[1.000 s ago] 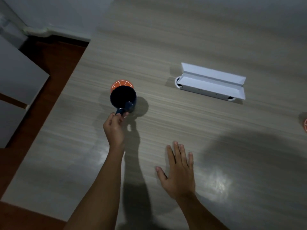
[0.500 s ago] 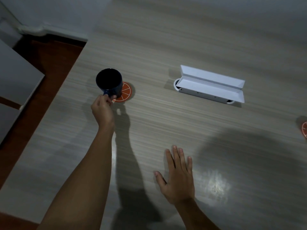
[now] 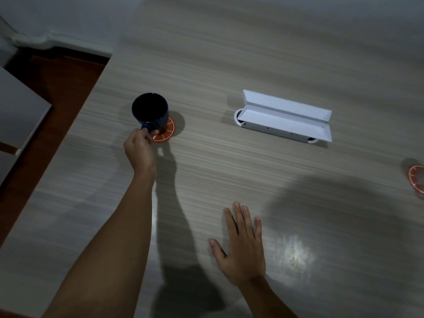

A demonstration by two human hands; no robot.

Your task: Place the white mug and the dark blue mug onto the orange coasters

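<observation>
My left hand [image 3: 140, 149] grips the handle of the dark blue mug [image 3: 150, 112], which is upright and covers the left part of an orange coaster [image 3: 167, 131] with a slice pattern. Whether the mug rests on the coaster or hangs just above it, I cannot tell. My right hand [image 3: 242, 246] lies flat on the table near the front, fingers spread, holding nothing. A second orange coaster [image 3: 416, 179] shows at the right edge, partly cut off. The white mug is not in view.
A long white open box [image 3: 284, 119] lies on the grey wood-grain table [image 3: 229, 180] right of the mug. The table's left edge drops to a dark red floor [image 3: 57, 88]. A grey cabinet [image 3: 18, 111] stands at far left.
My left hand carried the dark blue mug from in front of the coaster to its left side, then back over the coaster's left part. My right hand stayed flat.
</observation>
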